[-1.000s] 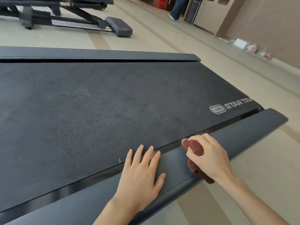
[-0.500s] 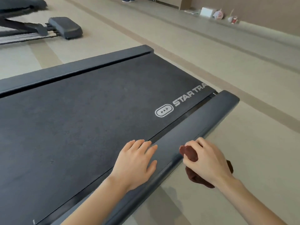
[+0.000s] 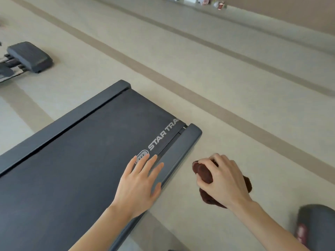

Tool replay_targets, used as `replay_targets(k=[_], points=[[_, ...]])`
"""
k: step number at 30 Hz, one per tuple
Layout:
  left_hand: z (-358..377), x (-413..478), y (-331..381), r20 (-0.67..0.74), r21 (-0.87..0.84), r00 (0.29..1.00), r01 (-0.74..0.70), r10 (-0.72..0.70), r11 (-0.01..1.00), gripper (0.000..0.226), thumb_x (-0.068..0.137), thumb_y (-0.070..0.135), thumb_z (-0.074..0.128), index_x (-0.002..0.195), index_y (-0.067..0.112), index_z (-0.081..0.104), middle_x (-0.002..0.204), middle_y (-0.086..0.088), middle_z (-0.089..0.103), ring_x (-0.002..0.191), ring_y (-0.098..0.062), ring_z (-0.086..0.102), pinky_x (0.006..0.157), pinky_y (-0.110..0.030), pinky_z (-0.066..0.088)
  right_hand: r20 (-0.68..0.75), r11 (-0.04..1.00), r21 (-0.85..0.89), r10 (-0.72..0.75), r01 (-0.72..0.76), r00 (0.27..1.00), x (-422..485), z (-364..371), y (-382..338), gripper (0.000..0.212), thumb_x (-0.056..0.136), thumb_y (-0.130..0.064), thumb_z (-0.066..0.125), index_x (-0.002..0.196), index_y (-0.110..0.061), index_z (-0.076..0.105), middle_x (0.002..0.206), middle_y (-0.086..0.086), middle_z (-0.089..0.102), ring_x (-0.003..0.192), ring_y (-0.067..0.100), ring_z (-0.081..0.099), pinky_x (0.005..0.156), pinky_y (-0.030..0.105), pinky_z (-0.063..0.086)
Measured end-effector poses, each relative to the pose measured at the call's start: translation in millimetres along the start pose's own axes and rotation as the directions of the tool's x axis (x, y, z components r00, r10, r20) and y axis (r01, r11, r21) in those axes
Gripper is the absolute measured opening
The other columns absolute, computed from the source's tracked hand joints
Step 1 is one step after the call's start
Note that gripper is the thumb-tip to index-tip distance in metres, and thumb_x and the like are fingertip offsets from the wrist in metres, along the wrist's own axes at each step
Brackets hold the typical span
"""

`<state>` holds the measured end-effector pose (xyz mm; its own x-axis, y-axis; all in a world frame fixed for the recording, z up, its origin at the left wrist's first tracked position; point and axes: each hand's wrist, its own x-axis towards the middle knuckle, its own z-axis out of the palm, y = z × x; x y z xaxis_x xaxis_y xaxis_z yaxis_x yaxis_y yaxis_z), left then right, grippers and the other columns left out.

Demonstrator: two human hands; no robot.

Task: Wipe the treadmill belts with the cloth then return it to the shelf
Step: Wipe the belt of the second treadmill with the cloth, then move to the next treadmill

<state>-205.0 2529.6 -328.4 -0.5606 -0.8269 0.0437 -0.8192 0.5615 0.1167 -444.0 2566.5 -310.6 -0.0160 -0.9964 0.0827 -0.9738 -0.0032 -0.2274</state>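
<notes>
Fingers (image 3: 143, 162) of the left hand (image 3: 139, 185) are straight and slightly spread. They lie flat over the near edge of the treadmill belt (image 3: 81, 160), with two fingertips on the oval mark of the white "STAR TRA" logo (image 3: 159, 138) and the thumb out over the near side rail (image 3: 181, 147). How hard the palm bears on the belt cannot be told from the head view. The right hand (image 3: 224, 180) is off the treadmill, held over the floor (image 3: 181, 60) just beside the near rail and short of its rounded end corner. Its fingers are curled tightly round a bunched dark reddish-brown cloth (image 3: 204, 172). One wad of the cloth pokes out in front of the thumb toward the rail, more hangs below the palm, and a fold shows past the back of the hand. The cloth touches neither the belt nor the rail. The belt is dark grey and runs diagonally from the lower left to its end near the middle, with a far side rail (image 3: 72, 120) along its other edge. Beige flooring around it carries darker tan stripes (image 3: 235, 115). At the left edge stands the dark padded foot of another exercise machine (image 3: 30, 56). Along the base of the brown wall (image 3: 290, 9) at the top sit small items, including a red cup (image 3: 220, 5). At the lower right corner is a blurred grey-clad knee (image 3: 317, 220).
</notes>
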Motion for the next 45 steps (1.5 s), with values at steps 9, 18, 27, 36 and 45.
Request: replay_targets(k=[9,18,27,36,45], points=[[-214,76,97,-0.058,-0.105,0.996,-0.077,0.071,0.992,0.053,0.085,0.037,0.036,0.130,0.017,0.056,0.137,-0.008,0.052,0.128,-0.030,0.047,0.108,-0.049,0.032,-0.225,0.982,0.100,0.177,-0.158,0.958,-3,-242,26,0.029,0.067,-0.032,0.065,0.094,-0.020,0.068,0.083,0.001,0.058,0.069,0.026,0.057,0.061,0.038,0.048],[-279,148,206,0.016,-0.126,0.942,-0.331,0.336,0.935,0.055,0.086,0.038,0.035,0.135,0.017,0.050,0.143,-0.007,0.046,0.132,-0.031,0.042,0.109,-0.050,0.033,-0.338,0.932,0.107,0.362,-0.347,0.869,-32,-343,77,0.029,0.070,-0.030,0.066,0.095,-0.015,0.069,0.086,0.005,0.060,0.074,0.028,0.058,0.065,0.040,0.049],[-274,238,259,0.094,-0.089,0.687,-0.715,0.720,0.694,0.053,0.088,0.037,0.041,0.136,0.018,0.049,0.145,-0.007,0.044,0.133,-0.030,0.041,0.110,-0.051,0.030,-0.400,0.708,0.197,0.690,-0.678,0.604,-49,-360,119,0.028,0.067,-0.021,0.078,0.093,-0.012,0.069,0.086,0.008,0.062,0.074,0.031,0.060,0.066,0.041,0.051],[-257,305,342,0.139,-0.151,0.321,-0.928,0.937,0.341,0.054,0.088,0.034,0.054,0.139,0.017,0.046,0.147,-0.006,0.041,0.135,-0.029,0.038,0.110,-0.049,0.031,-0.440,0.368,0.268,0.869,-0.890,0.227,-82,-357,144,0.026,0.072,-0.026,0.074,0.096,-0.018,0.069,0.089,0.002,0.062,0.078,0.026,0.058,0.070,0.034,0.047],[-212,313,468,0.173,-0.182,0.031,-0.981,0.984,0.063,0.053,0.086,0.029,0.059,0.136,0.015,0.049,0.144,-0.007,0.045,0.133,-0.028,0.040,0.110,-0.047,0.032,-0.368,0.059,0.346,0.926,-0.936,-0.078,-164,-340,199,0.024,0.075,-0.026,0.071,0.099,-0.020,0.068,0.091,0.001,0.061,0.082,0.026,0.057,0.074,0.034,0.045]])
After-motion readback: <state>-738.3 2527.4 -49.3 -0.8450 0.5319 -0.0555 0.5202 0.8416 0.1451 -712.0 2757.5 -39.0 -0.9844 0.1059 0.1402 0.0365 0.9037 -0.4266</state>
